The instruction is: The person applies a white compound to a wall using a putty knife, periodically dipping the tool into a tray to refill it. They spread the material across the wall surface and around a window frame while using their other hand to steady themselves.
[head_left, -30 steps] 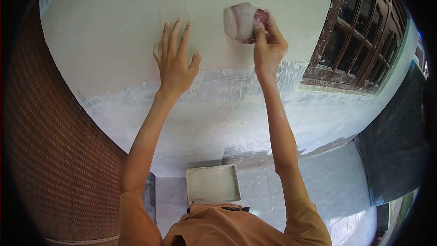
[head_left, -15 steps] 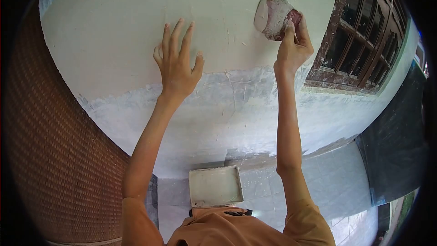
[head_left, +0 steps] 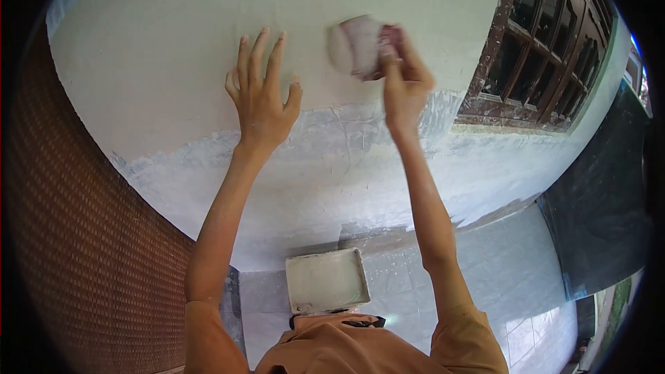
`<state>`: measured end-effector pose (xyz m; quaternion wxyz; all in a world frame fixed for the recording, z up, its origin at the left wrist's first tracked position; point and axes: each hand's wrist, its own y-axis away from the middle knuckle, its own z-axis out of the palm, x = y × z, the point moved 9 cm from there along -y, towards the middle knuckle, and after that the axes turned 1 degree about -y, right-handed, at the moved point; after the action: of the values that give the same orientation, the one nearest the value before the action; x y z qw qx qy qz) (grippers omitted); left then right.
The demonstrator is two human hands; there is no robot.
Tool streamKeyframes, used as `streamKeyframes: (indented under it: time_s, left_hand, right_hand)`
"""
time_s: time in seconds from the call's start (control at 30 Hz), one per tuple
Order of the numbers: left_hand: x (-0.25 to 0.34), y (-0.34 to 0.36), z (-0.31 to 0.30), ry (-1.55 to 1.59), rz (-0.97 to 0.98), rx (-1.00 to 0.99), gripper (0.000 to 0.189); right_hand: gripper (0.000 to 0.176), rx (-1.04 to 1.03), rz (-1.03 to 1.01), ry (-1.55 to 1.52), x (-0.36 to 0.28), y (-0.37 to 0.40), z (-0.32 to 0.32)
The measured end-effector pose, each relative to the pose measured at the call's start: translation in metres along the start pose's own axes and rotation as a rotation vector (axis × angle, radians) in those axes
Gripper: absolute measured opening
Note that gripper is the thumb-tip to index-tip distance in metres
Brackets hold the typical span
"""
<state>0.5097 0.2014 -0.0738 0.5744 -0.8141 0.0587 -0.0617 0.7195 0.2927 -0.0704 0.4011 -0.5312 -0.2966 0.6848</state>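
Note:
My right hand (head_left: pixel 405 93) grips a putty scraper (head_left: pixel 359 45) by its dark red grip, fingers and thumb closed round it. Pale putty coats the scraper's wide blade, which lies at the wall (head_left: pixel 173 62) and is slightly blurred. To the left, my left hand (head_left: pixel 263 104) is open, its fingers spread and pointing up at the wall surface; it holds nothing. Around and above both hands the wall has a smooth cream coat. Below them a ragged edge of that coat meets a bluish-white, patchy area.
A putty-smeared rectangular tray (head_left: pixel 327 280) sits low in front of my body, above the grey tiled floor (head_left: pixel 485 263). On the right is a brown wooden window (head_left: pixel 533 48) with splashed frame. A woven brown panel (head_left: pixel 104 235) borders the left; a dark sheet (head_left: pixel 596 201) hangs right.
My right hand has swept the putty scraper left and slightly down across the wall, away from the window. The left hand keeps its spread pose, with the whole view shifted slightly.

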Motion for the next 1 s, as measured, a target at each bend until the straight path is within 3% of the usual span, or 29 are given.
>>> streamKeyframes:
  time_s: [0.07, 0.17, 0.27, 0.33, 0.37, 0.4, 0.47, 0.53, 0.6, 0.67, 0.73, 0.8, 0.87, 1.0]
  left_hand:
    - [0.002, -0.001, -0.001, 0.007, 0.021, 0.013, 0.066]
    - [-0.003, 0.006, -0.003, 0.013, 0.005, 0.005, 0.066]
    - [-0.012, 0.011, -0.004, -0.037, -0.034, -0.002, 0.067]
    - [-0.01, 0.01, -0.001, -0.051, -0.03, 0.003, 0.067]
    - [-0.008, 0.009, 0.002, -0.047, -0.025, -0.001, 0.067]
    - [-0.004, 0.008, 0.005, -0.036, -0.012, 0.002, 0.067]
    - [0.002, 0.006, 0.007, -0.027, 0.009, 0.01, 0.067]
    - [0.004, 0.006, 0.005, -0.005, 0.002, 0.002, 0.067]
    - [0.001, 0.007, 0.001, -0.031, 0.005, 0.007, 0.067]
    - [0.0, 0.003, 0.002, -0.045, 0.004, 0.002, 0.067]
    - [0.003, 0.0, 0.0, -0.044, -0.002, 0.036, 0.066]
    - [0.01, 0.001, 0.006, -0.04, 0.008, 0.023, 0.067]
    - [0.012, -0.002, 0.003, -0.046, 0.042, 0.033, 0.067]
    - [-0.002, 0.009, -0.004, -0.029, -0.013, 0.037, 0.066]
  right_hand:
    - [0.039, 0.034, -0.06, 0.065, 0.015, 0.001, -0.006]
    - [0.038, 0.268, 0.054, 0.08, 0.019, -0.012, -0.071]
    - [0.038, 0.362, -0.051, -0.033, -0.004, -0.01, -0.088]
    - [0.039, 0.211, -0.006, 0.026, 0.0, -0.003, -0.063]
    - [0.041, 0.139, -0.083, -0.004, 0.011, 0.002, -0.048]
    - [0.041, 0.079, 0.035, -0.033, 0.021, 0.012, -0.032]
    - [0.039, 0.079, -0.023, 0.018, 0.024, 0.018, -0.026]
    - [0.036, 0.23, 0.033, 0.027, 0.029, 0.007, -0.061]
    - [0.035, 0.36, -0.009, -0.067, 0.016, 0.001, -0.091]
    - [0.035, 0.353, -0.005, -0.139, 0.0, -0.003, -0.085]
    - [0.035, 0.208, -0.089, -0.091, 0.008, -0.001, -0.051]
    - [0.038, 0.061, 0.106, -0.071, 0.01, 0.014, -0.008]
    - [0.036, 0.109, -0.006, -0.057, 0.016, 0.01, -0.012]
    - [0.036, 0.437, 0.042, -0.116, 0.017, -0.009, -0.097]
